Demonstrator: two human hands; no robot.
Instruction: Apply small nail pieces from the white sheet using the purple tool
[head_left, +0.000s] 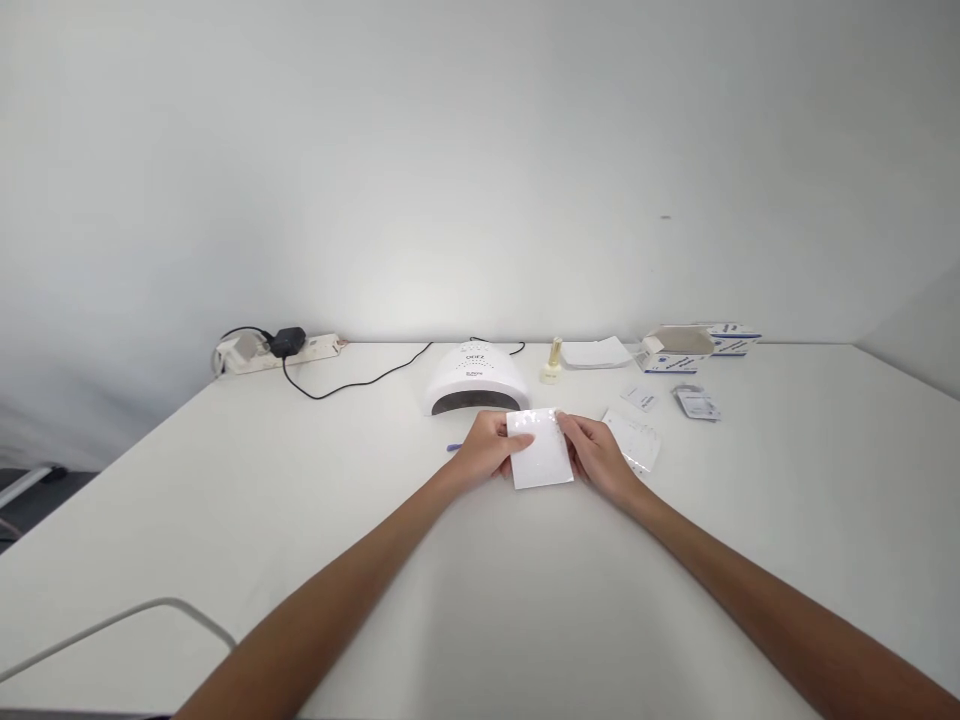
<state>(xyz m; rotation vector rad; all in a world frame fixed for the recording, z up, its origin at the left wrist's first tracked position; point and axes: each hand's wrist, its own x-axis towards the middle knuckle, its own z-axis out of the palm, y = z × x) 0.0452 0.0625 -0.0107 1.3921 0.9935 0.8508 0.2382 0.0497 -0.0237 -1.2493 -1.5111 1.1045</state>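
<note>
A small white card (541,455) with tiny clear pieces on it lies near the middle of the white table (225,480). My left hand (489,450) grips its left edge with curled fingers. My right hand (594,448) pinches its right edge near the top corner. Just behind the card stands a white domed nail lamp (475,380) with its dark opening facing me. A thin blue stick (453,447) peeks out to the left of my left hand.
A clear packet (636,437) lies right of my right hand, with smaller packets (696,403) beyond it. A small cream bottle (552,364), white paper (597,352) and open boxes (679,350) sit at the back. A power strip (277,350) with a black cable lies back left.
</note>
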